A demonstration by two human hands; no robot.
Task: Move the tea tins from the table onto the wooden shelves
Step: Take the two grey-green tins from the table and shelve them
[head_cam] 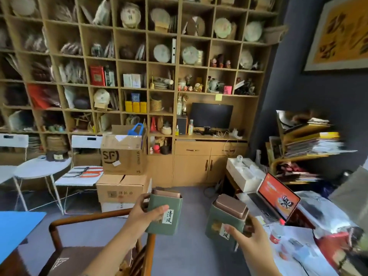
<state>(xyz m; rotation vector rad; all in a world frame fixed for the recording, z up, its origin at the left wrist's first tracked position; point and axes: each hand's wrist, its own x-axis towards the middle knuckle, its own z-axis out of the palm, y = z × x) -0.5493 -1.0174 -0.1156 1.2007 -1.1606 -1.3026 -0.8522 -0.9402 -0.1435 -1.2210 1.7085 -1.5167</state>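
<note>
Tins are off the table, one green tin (165,213) gripped in my left hand (142,213), another tin (227,222) in my right hand (248,234), wooden shelves (147,62) well ahead, so neither is shelved yet.

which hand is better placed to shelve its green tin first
Left, probably. The left hand holds its green rectangular tea tin upright, further forward toward the wooden cubby shelves. The right hand holds its copper-lidded green tin tilted, over by the open laptop.
</note>
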